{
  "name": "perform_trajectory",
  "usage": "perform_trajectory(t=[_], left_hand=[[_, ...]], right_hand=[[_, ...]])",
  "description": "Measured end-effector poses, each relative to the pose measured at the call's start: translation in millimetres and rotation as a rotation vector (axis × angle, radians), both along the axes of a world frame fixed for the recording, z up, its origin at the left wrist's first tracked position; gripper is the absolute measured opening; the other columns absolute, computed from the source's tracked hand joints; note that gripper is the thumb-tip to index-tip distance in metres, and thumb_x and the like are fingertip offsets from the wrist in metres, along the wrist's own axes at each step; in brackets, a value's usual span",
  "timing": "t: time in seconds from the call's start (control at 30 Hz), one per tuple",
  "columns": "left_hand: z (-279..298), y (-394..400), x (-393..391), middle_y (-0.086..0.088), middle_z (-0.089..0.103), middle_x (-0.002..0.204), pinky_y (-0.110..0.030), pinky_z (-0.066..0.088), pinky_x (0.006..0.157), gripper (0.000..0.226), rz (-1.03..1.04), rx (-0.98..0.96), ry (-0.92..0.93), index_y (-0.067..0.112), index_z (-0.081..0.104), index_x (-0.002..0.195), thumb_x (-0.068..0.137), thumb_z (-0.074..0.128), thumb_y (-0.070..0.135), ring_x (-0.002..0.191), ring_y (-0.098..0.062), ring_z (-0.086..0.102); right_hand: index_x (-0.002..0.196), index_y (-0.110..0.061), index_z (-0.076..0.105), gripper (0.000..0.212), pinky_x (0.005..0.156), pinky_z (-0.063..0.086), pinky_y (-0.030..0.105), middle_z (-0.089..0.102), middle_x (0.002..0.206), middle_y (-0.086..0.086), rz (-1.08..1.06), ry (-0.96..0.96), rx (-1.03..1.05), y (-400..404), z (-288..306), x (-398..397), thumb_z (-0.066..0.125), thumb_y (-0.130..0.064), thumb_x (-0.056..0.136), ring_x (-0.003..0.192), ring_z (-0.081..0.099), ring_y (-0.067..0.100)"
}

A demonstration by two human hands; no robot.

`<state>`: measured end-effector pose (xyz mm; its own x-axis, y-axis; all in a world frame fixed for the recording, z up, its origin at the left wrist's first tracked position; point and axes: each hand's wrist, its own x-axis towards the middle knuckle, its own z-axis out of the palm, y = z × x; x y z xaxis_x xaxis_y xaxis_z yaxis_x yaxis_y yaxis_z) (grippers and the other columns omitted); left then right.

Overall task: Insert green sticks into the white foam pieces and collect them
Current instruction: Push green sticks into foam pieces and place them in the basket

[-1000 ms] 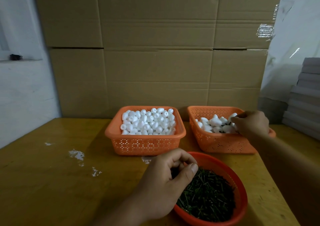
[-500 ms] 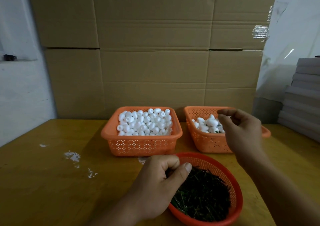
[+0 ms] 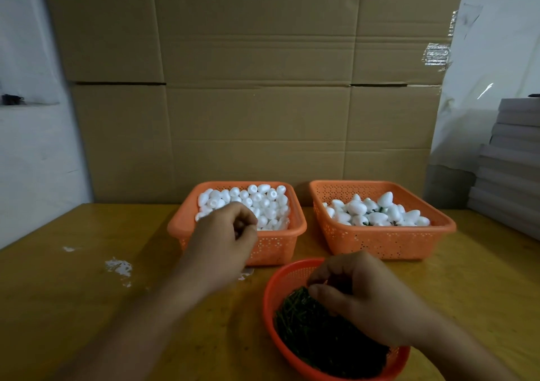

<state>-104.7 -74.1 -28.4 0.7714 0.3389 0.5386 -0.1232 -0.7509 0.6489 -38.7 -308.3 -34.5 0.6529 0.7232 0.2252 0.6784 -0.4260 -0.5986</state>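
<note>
Orange plastic dominates the scene: we see two square perforated baskets side by side at the back of a yellow-brown wooden table (image 3: 87,293), with a round red-orange bowl (image 3: 271,290) nearer the camera. The left basket (image 3: 295,228) is heaped with plain white foam pieces (image 3: 260,198). The right basket (image 3: 380,242) holds foam pieces already fitted with sticks (image 3: 377,212), dark green showing between them. The bowl contains a loose pile of green sticks (image 3: 318,337). The left hand (image 3: 225,234) reaches over the near edge of the left basket, its fingers curled in toward the thumb; we cannot tell whether anything is pinched there. The right hand (image 3: 359,293) hangs over the bowl, its fingertips drawn together and touching the top of the stick pile; whether a stick is held we cannot tell. Behind the table stands a wall of cardboard boxes (image 3: 254,88). White specks (image 3: 118,265) lie on the table to the left.
</note>
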Motion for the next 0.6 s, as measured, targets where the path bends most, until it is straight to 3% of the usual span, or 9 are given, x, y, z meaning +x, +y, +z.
perform_trajectory(t=[0.07, 0.13, 0.17, 0.27, 0.37, 0.5, 0.6], left_hand=[[9, 24, 18, 0.012, 0.068, 0.077, -0.016, 0.048, 0.063, 0.012, 0.102, 0.117, 0.068, 0.024, 0.067, 0.084, 0.091, 0.066, 0.015, 0.073, -0.003, 0.064], [18, 47, 38, -0.002, 0.071, 0.084, -0.035, 0.054, 0.073, 0.010, 0.196, 0.230, 0.156, 0.010, 0.069, 0.082, 0.090, 0.064, 0.013, 0.081, -0.018, 0.066], [21, 57, 47, -0.008, 0.070, 0.081, -0.039, 0.053, 0.070, 0.014, 0.230, 0.261, 0.218, 0.005, 0.068, 0.079, 0.089, 0.063, 0.012, 0.078, -0.024, 0.065], [26, 78, 67, -0.004, 0.058, 0.069, -0.030, 0.037, 0.052, 0.027, 0.283, 0.300, 0.429, 0.009, 0.055, 0.064, 0.090, 0.062, 0.012, 0.063, -0.016, 0.052], [21, 90, 85, 0.000, 0.054, 0.078, -0.027, 0.032, 0.052, 0.026, 0.305, 0.405, 0.602, 0.014, 0.050, 0.068, 0.091, 0.062, 0.016, 0.067, -0.012, 0.048], [19, 96, 99, -0.005, 0.065, 0.105, -0.029, 0.048, 0.071, 0.011, 0.321, 0.464, 0.790, 0.012, 0.061, 0.094, 0.093, 0.062, 0.023, 0.090, -0.019, 0.059], [18, 93, 103, -0.002, 0.059, 0.118, -0.030, 0.050, 0.082, 0.035, 0.293, 0.447, 0.890, 0.009, 0.060, 0.122, 0.094, 0.065, 0.031, 0.103, -0.019, 0.059]], right_hand=[[0.095, -0.029, 0.076, 0.007, 0.071, 0.058, 0.030, 0.074, 0.082, -0.017, 0.011, -0.028, 0.001, 1, 0, -1, 0.071, -0.033, 0.092, 0.075, 0.069, 0.002], [0.097, -0.030, 0.076, 0.009, 0.073, 0.058, 0.028, 0.074, 0.087, -0.019, 0.021, -0.059, -0.012, 2, -1, -1, 0.070, -0.034, 0.092, 0.082, 0.069, -0.001], [0.097, -0.030, 0.076, 0.009, 0.073, 0.058, 0.026, 0.074, 0.087, -0.020, 0.027, -0.070, -0.013, 1, -1, -1, 0.069, -0.033, 0.092, 0.083, 0.069, -0.001], [0.094, -0.029, 0.077, 0.007, 0.068, 0.055, 0.020, 0.072, 0.081, -0.022, 0.022, -0.095, 0.007, 2, -2, -3, 0.070, -0.030, 0.092, 0.077, 0.068, -0.003], [0.096, -0.029, 0.077, 0.008, 0.070, 0.055, 0.022, 0.073, 0.082, -0.020, 0.002, -0.123, 0.007, 2, -3, -5, 0.070, -0.031, 0.092, 0.078, 0.067, -0.003], [0.101, -0.030, 0.075, 0.013, 0.074, 0.056, 0.030, 0.074, 0.088, -0.017, -0.004, -0.144, -0.026, 1, -1, -6, 0.068, -0.035, 0.093, 0.081, 0.068, 0.001], [0.102, -0.030, 0.075, 0.013, 0.074, 0.056, 0.031, 0.073, 0.089, -0.018, -0.008, -0.156, -0.034, 1, 0, -6, 0.067, -0.036, 0.093, 0.081, 0.068, 0.001]])
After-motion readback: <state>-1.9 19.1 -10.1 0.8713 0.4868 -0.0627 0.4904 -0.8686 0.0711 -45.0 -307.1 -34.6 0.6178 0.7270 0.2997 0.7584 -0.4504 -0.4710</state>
